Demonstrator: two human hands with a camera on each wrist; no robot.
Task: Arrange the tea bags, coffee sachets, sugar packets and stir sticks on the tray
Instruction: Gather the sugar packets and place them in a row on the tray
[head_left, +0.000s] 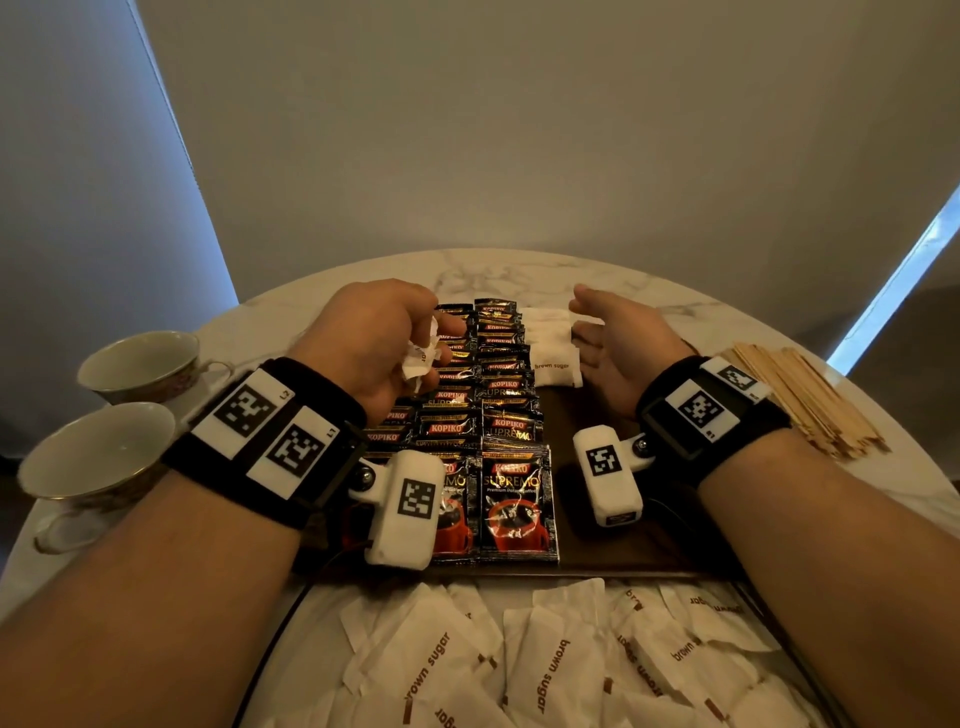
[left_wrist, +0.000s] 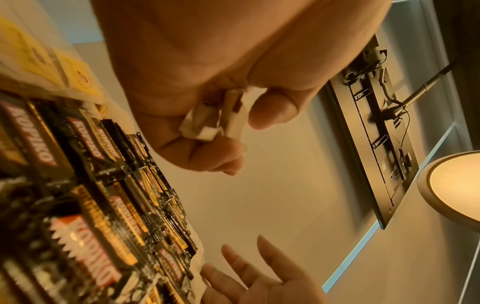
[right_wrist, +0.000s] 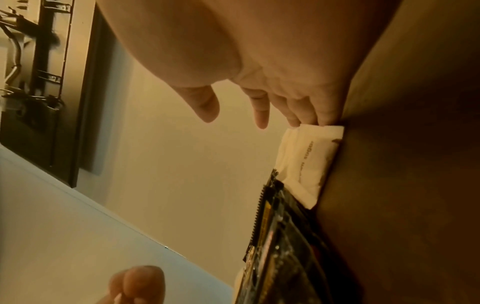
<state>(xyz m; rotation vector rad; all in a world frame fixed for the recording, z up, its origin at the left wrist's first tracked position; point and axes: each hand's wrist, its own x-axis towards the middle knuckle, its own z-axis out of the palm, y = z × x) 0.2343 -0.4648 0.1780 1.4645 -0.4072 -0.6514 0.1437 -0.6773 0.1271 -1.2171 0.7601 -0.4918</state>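
— Left hand (head_left: 382, 332)?
— Raised over the far rows of coffee sachets (head_left: 511, 415), fingers (left_wrist: 272, 111) curled round a small bunch of crumpled white sugar packets (head_left: 420, 358). Same bunch seen from the left wrist, pinched between thumb and fingertips.

— And the right hand (head_left: 618, 338)?
— Hovering beside the sugar row, palm turned inward, fingers (right_wrist: 262, 111) straight and relaxed, gripping nothing. From the right wrist, fingertips touching or almost touching the far end of that row; hard to tell which.

— Where on the tray (head_left: 597, 415)?
— Coffee sachets in overlapping columns on the left and middle of the dark tray. A short column of brown sugar packets (head_left: 553, 348) just right of them, at the far end. Bare dark wood nearer, under the right wrist.

— Rest of the sugar?
— Loose heap of sugar packets (head_left: 550, 665) on the marble counter (head_left: 519, 270), in front of the tray's near edge.

— Stir sticks?
— Wooden stir sticks (head_left: 800, 400) piled on the counter, right of the tray, off it.

— Anything else?
— Two teacups (head_left: 140, 364) on the left of the counter, well apart from the tray.
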